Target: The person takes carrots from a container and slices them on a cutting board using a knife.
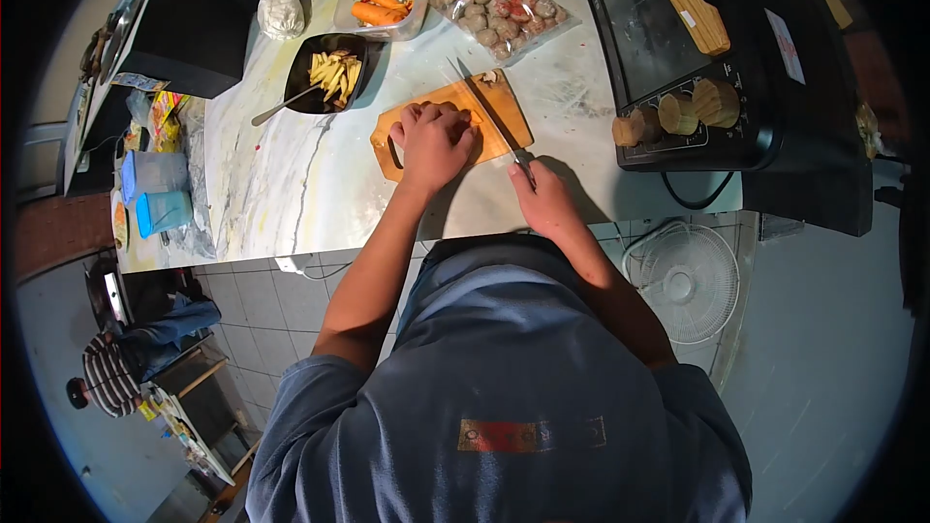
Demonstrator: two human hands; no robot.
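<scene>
A wooden cutting board [395, 157] lies on the marble-patterned counter in front of me. My left hand [433, 143] rests on it, fingers curled down and pressed together over food that they mostly hide. A small orange piece [476, 117] shows beside the fingertips; its kind is unclear. My right hand [544, 199] is closed round the handle of a kitchen knife [492, 114]. The long blade slants across the board, just right of the left hand. Small pale bits [491, 76] lie at the board's far edge.
Behind the board are a dark bowl [296, 79] of pale yellow strips with a utensil, a plastic container [387, 34] with carrots, and a bag of meatballs [499, 12]. A black oven [693, 68] stands right. A fan [681, 283] and a distant person [111, 376] are beyond the counter.
</scene>
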